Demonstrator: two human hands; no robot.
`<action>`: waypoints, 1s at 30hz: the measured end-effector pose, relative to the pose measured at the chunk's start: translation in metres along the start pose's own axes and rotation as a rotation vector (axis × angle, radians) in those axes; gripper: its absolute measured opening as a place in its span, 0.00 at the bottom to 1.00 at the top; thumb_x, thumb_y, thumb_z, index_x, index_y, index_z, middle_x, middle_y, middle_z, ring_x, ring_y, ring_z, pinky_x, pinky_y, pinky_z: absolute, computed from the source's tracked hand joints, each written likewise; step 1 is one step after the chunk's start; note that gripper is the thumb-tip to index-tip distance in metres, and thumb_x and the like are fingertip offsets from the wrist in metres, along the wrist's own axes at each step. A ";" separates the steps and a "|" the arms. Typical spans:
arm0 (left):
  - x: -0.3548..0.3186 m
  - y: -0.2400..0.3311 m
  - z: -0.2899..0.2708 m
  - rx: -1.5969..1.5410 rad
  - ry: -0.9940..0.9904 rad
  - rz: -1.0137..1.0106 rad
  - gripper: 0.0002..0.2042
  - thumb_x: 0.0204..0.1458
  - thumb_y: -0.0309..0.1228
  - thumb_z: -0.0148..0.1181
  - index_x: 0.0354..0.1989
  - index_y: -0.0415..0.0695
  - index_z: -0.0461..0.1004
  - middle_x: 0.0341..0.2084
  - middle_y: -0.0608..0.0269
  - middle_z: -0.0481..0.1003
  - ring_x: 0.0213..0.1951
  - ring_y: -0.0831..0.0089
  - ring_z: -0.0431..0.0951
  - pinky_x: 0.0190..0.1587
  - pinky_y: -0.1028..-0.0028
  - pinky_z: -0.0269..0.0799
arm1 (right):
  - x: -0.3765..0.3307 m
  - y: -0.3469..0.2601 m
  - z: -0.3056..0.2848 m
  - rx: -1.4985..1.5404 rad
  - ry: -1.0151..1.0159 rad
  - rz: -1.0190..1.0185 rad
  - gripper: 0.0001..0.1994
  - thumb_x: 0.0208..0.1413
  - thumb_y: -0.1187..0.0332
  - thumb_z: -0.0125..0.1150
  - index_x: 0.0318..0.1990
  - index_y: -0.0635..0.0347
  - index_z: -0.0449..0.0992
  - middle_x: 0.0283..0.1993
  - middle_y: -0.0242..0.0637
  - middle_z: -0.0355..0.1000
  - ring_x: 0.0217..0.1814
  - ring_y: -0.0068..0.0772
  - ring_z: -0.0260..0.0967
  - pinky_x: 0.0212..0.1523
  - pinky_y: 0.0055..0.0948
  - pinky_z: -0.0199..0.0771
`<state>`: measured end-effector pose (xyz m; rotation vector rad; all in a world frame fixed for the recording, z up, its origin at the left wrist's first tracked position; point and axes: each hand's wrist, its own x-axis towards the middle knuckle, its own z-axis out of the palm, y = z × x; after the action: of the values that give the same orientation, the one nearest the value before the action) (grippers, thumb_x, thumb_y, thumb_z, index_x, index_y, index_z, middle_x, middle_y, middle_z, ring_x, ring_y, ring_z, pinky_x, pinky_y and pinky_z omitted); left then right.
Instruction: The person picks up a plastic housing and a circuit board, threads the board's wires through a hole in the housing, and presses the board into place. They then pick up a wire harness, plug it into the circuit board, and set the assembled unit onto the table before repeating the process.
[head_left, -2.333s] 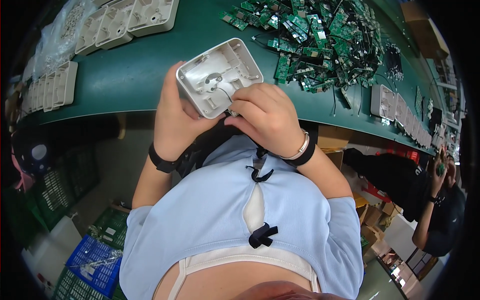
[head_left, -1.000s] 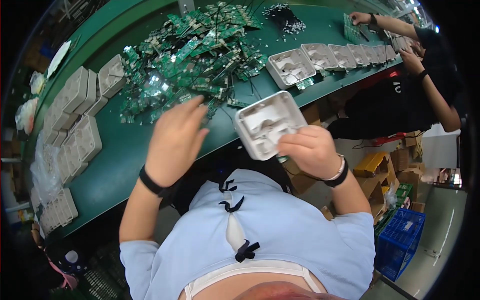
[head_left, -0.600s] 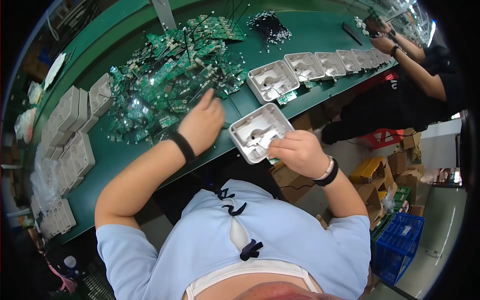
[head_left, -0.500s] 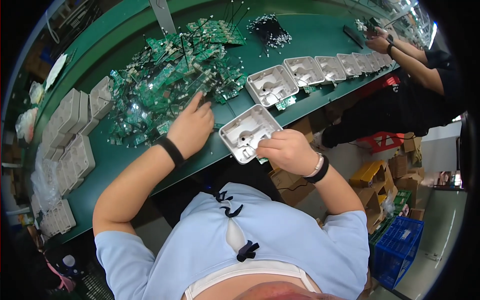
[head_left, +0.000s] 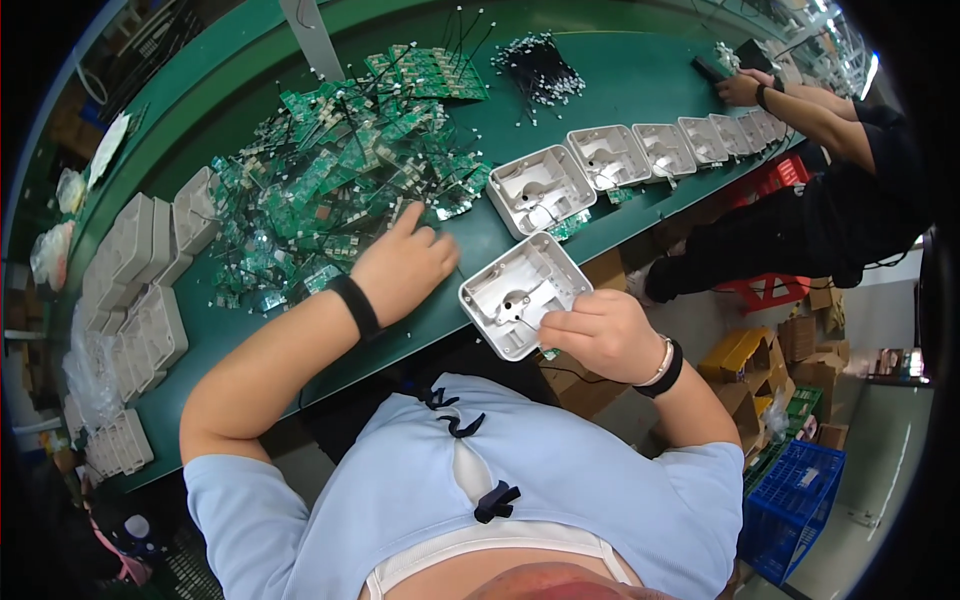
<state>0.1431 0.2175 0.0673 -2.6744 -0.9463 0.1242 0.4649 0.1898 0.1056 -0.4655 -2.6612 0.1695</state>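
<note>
Pinching the near-right wall of a white housing [head_left: 522,278], the right hand [head_left: 605,338] now supports it alone by the green table's [head_left: 640,75] edge; earlier both hands gripped it. The left hand [head_left: 405,268] has gone to the circuit-board heap [head_left: 330,190], fingers parted, contact impossible to tell. Another open housing [head_left: 541,188] stands between the held one and a black cable bundle [head_left: 540,75].

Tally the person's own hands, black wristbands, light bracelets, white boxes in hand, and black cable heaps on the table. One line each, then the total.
Hands: 2 (left hand, right hand)
Black wristbands: 2 (left wristband, right wristband)
Light bracelet: 1
White box in hand: 1
Black cable heap: 1
Total: 7
</note>
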 end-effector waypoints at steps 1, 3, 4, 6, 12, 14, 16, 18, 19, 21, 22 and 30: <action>-0.002 -0.003 -0.005 0.067 -0.107 -0.010 0.13 0.57 0.30 0.55 0.47 0.48 0.83 0.45 0.64 0.78 0.44 0.68 0.77 0.75 0.47 0.53 | 0.000 0.001 0.001 0.000 -0.002 0.006 0.07 0.48 0.69 0.64 0.37 0.50 0.79 0.39 0.21 0.76 0.35 0.24 0.71 0.35 0.28 0.73; -0.009 -0.009 -0.013 0.134 -0.214 -0.019 0.12 0.56 0.29 0.55 0.44 0.48 0.84 0.44 0.65 0.77 0.44 0.68 0.77 0.75 0.47 0.52 | 0.009 0.003 0.011 0.013 -0.013 -0.038 0.08 0.49 0.69 0.63 0.39 0.50 0.81 0.42 0.21 0.78 0.33 0.24 0.70 0.33 0.27 0.72; -0.015 -0.012 -0.016 0.104 -0.181 -0.024 0.11 0.56 0.29 0.55 0.41 0.47 0.84 0.43 0.65 0.77 0.44 0.68 0.77 0.76 0.47 0.52 | 0.013 0.005 0.017 0.021 -0.019 -0.063 0.09 0.49 0.69 0.63 0.40 0.50 0.82 0.43 0.21 0.79 0.32 0.24 0.69 0.32 0.27 0.71; -0.024 -0.018 -0.020 0.050 -0.112 -0.043 0.10 0.55 0.29 0.55 0.34 0.46 0.84 0.41 0.65 0.76 0.45 0.69 0.77 0.76 0.47 0.52 | 0.023 0.013 0.033 0.009 -0.037 -0.090 0.09 0.49 0.69 0.63 0.40 0.50 0.82 0.44 0.21 0.79 0.33 0.24 0.70 0.32 0.27 0.71; -0.033 -0.012 -0.013 -0.062 0.064 -0.207 0.09 0.53 0.25 0.55 0.38 0.43 0.81 0.42 0.61 0.76 0.46 0.64 0.76 0.76 0.50 0.54 | 0.032 0.029 0.052 -0.027 -0.060 -0.141 0.10 0.49 0.68 0.62 0.40 0.51 0.81 0.45 0.21 0.77 0.36 0.23 0.70 0.34 0.27 0.72; -0.032 -0.012 -0.012 -0.234 0.125 -0.320 0.11 0.52 0.23 0.55 0.42 0.41 0.79 0.43 0.58 0.75 0.45 0.61 0.76 0.75 0.52 0.56 | 0.029 0.032 0.050 -0.029 -0.055 -0.137 0.10 0.49 0.68 0.62 0.40 0.51 0.81 0.46 0.21 0.77 0.36 0.23 0.70 0.34 0.27 0.72; -0.030 -0.010 -0.011 -0.259 0.130 -0.353 0.12 0.52 0.23 0.55 0.44 0.40 0.78 0.43 0.58 0.75 0.46 0.60 0.76 0.75 0.52 0.57 | 0.025 0.032 0.049 -0.033 -0.040 -0.126 0.11 0.48 0.69 0.63 0.41 0.51 0.81 0.46 0.21 0.77 0.36 0.23 0.71 0.35 0.27 0.72; -0.029 -0.008 -0.011 -0.309 0.145 -0.414 0.14 0.51 0.22 0.55 0.48 0.40 0.75 0.44 0.57 0.74 0.47 0.59 0.76 0.74 0.52 0.58 | 0.024 0.032 0.052 -0.037 -0.046 -0.114 0.11 0.48 0.69 0.63 0.42 0.51 0.81 0.47 0.22 0.77 0.36 0.24 0.71 0.35 0.28 0.73; -0.028 -0.007 -0.010 -0.308 0.144 -0.417 0.14 0.51 0.22 0.55 0.48 0.40 0.75 0.44 0.57 0.74 0.47 0.59 0.76 0.74 0.52 0.58 | 0.024 0.031 0.053 -0.043 -0.052 -0.100 0.12 0.49 0.69 0.63 0.42 0.51 0.81 0.47 0.22 0.77 0.36 0.24 0.71 0.35 0.28 0.73; -0.025 -0.004 -0.008 -0.328 0.220 -0.438 0.16 0.50 0.22 0.59 0.49 0.40 0.74 0.46 0.56 0.74 0.49 0.58 0.77 0.74 0.51 0.58 | 0.027 0.031 0.055 -0.053 -0.059 -0.081 0.12 0.49 0.69 0.63 0.43 0.52 0.80 0.47 0.22 0.77 0.36 0.25 0.71 0.35 0.28 0.73; -0.025 -0.004 -0.008 -0.338 0.258 -0.450 0.16 0.50 0.22 0.60 0.49 0.41 0.74 0.47 0.55 0.74 0.50 0.57 0.77 0.74 0.51 0.58 | 0.032 0.029 0.056 -0.044 -0.071 -0.042 0.12 0.50 0.69 0.64 0.44 0.52 0.80 0.47 0.23 0.78 0.36 0.26 0.72 0.36 0.29 0.74; -0.061 0.000 -0.044 -0.509 0.230 -0.325 0.23 0.45 0.23 0.70 0.53 0.41 0.74 0.58 0.53 0.73 0.61 0.54 0.74 0.71 0.49 0.62 | 0.068 0.036 0.006 0.051 -0.022 0.148 0.10 0.59 0.66 0.66 0.47 0.54 0.79 0.45 0.34 0.79 0.40 0.41 0.77 0.39 0.38 0.78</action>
<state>0.1035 0.1689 0.1078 -2.8251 -1.4726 -0.5526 0.4147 0.2467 0.1199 -0.6473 -2.6368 0.2879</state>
